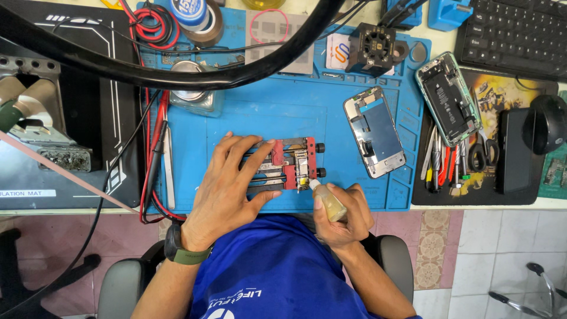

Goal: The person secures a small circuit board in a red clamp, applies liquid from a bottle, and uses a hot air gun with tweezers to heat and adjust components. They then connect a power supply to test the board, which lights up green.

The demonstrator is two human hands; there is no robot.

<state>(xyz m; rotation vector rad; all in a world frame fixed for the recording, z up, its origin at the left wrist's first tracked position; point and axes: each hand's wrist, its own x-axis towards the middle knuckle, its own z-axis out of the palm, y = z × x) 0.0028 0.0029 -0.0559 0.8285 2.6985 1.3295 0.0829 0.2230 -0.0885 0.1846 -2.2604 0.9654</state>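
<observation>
Small squeeze bottle (328, 202) is gripped by the right hand (342, 215), nozzle touching the red clamp jig (289, 165), pinned flat by the open left hand (227, 189); looks light, squishy, best held mid-body.

- The work mat (283, 112) in the middle of the frame is bright blue.
- The clamp (292, 164) at its lower centre is red with black knobs.
- The small bottle (328, 202) at lower centre is pale yellow with a white tip.
- The shirt (277, 269) at the bottom is deep blue with white print.
- The watch strap (188, 255) at lower left is olive green.
- The keyboard (512, 36) at upper right is black.
- The floor tiles (502, 260) at lower right are white, with a pink patterned strip.
</observation>
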